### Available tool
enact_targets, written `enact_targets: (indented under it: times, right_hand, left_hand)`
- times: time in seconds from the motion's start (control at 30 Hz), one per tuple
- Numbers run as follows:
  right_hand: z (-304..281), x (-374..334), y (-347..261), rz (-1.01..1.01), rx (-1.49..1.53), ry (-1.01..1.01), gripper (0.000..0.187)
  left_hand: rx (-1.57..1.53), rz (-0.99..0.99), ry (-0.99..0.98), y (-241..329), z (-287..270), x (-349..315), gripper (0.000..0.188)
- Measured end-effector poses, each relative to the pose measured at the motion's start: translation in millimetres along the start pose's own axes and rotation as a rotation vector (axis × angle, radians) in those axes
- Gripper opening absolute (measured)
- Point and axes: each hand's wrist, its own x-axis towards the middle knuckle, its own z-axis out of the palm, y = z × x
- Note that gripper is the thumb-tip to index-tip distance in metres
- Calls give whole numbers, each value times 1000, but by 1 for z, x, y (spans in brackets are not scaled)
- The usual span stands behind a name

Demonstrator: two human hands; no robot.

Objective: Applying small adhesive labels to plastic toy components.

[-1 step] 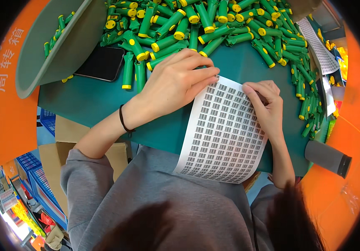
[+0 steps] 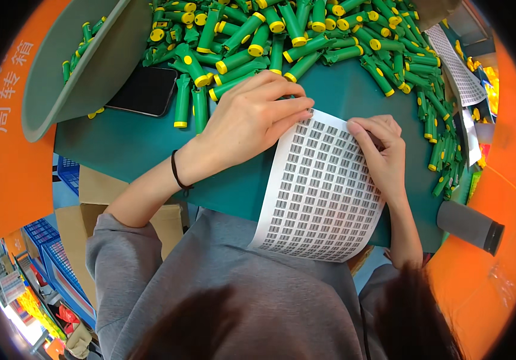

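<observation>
A white label sheet (image 2: 321, 192) covered in small barcode stickers lies on the teal table (image 2: 126, 144) and hangs over its near edge. My left hand (image 2: 252, 120) lies on the sheet's far left corner, fingers together, holding it down. My right hand (image 2: 381, 153) rests on the sheet's far right edge, its fingertips curled and pinching there. Just beyond both hands spreads a big pile of green tubes with yellow caps (image 2: 306, 36). A black band circles my left wrist.
A black phone (image 2: 141, 90) lies left of the pile, partly under a grey-green basin (image 2: 90, 66) holding a few green pieces. Another label sheet (image 2: 456, 66) sits far right. A grey cylinder (image 2: 471, 225) sticks out at the table's right corner. Cardboard box (image 2: 90, 192) and blue crates (image 2: 48, 252) stand below.
</observation>
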Motion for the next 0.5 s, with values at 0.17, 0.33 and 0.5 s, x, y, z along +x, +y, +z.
enact_targets:
  times: [0.17, 0.33, 0.5]
  right_hand:
    - [2, 0, 0, -14, -49, -22, 14]
    - [1, 7, 9, -58, -107, 29, 15]
    - [-21, 50, 35, -246, -656, 469, 19]
  left_hand:
    - [-35, 65, 28, -3, 11, -8, 12]
    - [-11, 108, 99, -4, 14, -3, 17]
    - [-62, 68, 133, 0, 8, 1, 18]
